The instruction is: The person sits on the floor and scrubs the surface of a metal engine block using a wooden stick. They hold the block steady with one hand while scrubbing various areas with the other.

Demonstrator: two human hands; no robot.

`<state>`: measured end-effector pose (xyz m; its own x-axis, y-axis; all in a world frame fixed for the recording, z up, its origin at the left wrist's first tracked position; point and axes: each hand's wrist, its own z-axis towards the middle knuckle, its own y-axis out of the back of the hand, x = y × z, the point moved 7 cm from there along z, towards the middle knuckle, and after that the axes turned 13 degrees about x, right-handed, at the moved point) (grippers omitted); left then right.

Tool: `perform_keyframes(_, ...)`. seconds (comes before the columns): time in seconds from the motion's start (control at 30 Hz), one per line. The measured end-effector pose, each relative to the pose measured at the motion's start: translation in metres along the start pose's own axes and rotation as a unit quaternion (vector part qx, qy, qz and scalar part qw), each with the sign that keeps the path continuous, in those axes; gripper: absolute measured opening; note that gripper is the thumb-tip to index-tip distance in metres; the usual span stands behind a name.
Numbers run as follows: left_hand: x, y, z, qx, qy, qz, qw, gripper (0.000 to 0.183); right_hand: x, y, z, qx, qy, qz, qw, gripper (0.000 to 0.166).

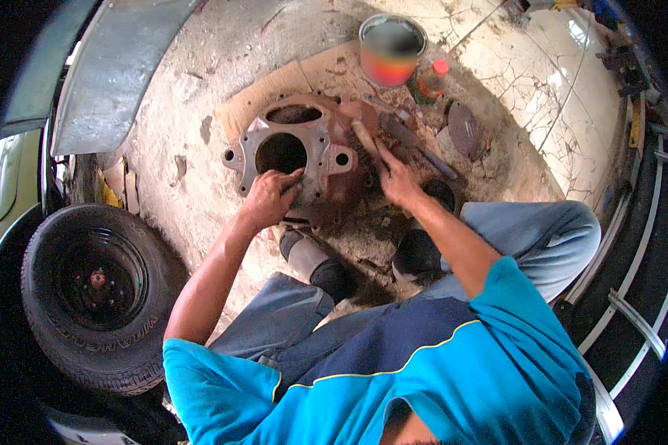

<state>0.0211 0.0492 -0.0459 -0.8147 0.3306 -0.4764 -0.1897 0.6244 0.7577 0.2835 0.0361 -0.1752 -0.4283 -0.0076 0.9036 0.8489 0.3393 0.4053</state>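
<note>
A heavy metal housing casting (315, 192), its machined face grey and its body reddish-brown, lies on the floor between my feet. My left hand (271, 198) grips the near rim of its large round bore, with the fingertips at the edge. My right hand (399, 182) is on the casting's right side, closed around a slim tool with a tan, wood-like end (362, 133). The tool's end rests against or just over the reddish-brown body; I cannot tell which. My palm hides the rest of the tool.
Flattened cardboard (289, 78) lies under the casting. Beyond are an open can (388, 61) and a red-capped bottle (431, 83). A dark bar (423, 147) and an oval metal plate (463, 129) lie at right. A tyre (97, 297) is at left, beside a vehicle panel (114, 72).
</note>
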Motion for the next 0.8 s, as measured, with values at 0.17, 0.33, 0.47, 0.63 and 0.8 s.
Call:
perform_keyframes(0.17, -0.001, -0.005, -0.005, 0.014, 0.024, -0.013, 1.000, 0.039, 0.072, 0.021, 0.003, 0.085, -0.030, 0.004, 0.996, 0.052)
perform_keyframes(0.33, 0.004, -0.001, 0.002, 0.029, 0.040, -0.006, 0.999, 0.039, 0.055, 0.022, 0.003, 0.040, 0.043, -0.030, 0.998, 0.054)
perform_keyframes(0.47, 0.003, -0.008, -0.004, 0.030, 0.030, -0.016, 0.999, 0.040, 0.046, 0.023, 0.001, 0.094, 0.002, -0.049, 0.994, 0.057)
perform_keyframes(0.63, -0.005, 0.000, -0.002, 0.023, 0.030, 0.001, 0.999, 0.040, 0.041, 0.028, -0.023, 0.075, 0.012, -0.064, 0.995, 0.057)
perform_keyframes(0.8, 0.000, -0.003, 0.002, 0.040, 0.044, -0.015, 0.998, 0.040, 0.061, 0.024, 0.033, 0.116, -0.015, -0.098, 0.988, 0.049)
